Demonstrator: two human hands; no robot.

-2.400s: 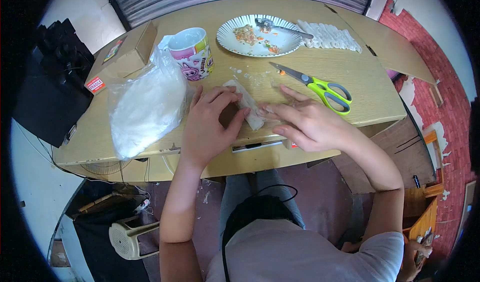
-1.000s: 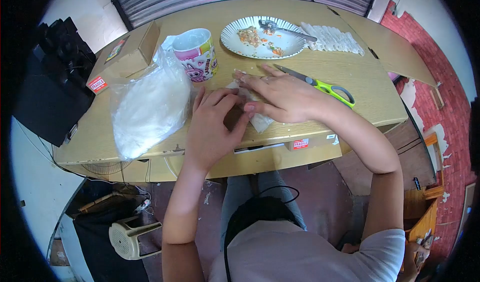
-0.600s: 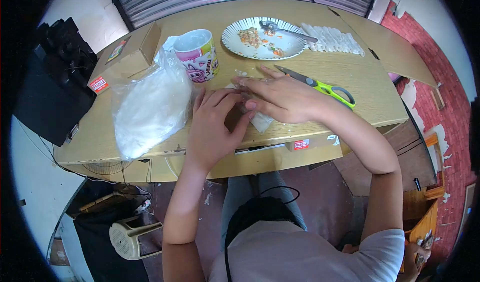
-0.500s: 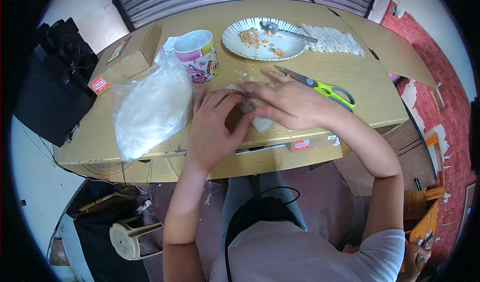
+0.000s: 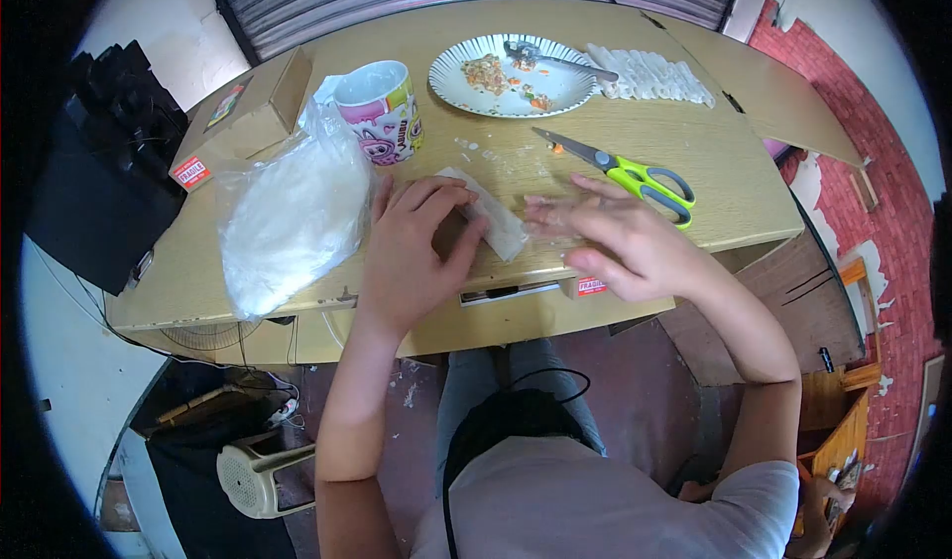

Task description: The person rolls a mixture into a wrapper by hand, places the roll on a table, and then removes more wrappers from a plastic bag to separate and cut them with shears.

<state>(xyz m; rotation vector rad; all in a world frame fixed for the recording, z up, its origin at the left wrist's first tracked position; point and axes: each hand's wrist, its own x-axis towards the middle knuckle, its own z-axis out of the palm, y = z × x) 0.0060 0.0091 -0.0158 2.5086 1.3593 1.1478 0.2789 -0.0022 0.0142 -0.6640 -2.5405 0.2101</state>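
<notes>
A pale wrapper piece [image 5: 499, 224], folded narrow, lies slanted near the table's front edge. My left hand [image 5: 421, 247] rests on its left side, thumb and fingers apart. Just right of the wrapper, my right hand [image 5: 625, 237] hovers with its fingers spread, holding nothing. Green-handled scissors [image 5: 635, 177] lie partly open behind my right hand. Farther back, a white paper plate [image 5: 560, 100] bears a chopped filling and a metal spoon [image 5: 565, 63]. A row of white rolls [image 5: 650, 76] sits to the right of the plate.
Left of my left hand are a clear plastic bag of white sheets [image 5: 288, 222] and a printed mug [image 5: 382, 123]. A cardboard box [image 5: 243, 118] stands behind the bag, beside a black device [image 5: 109, 172]. The table's front edge [image 5: 238, 308] runs below.
My right hand has come off the wrapper and moved right and toward me, its fingers spreading. More of the wrapper now shows. My left hand has stayed nearly in place.
</notes>
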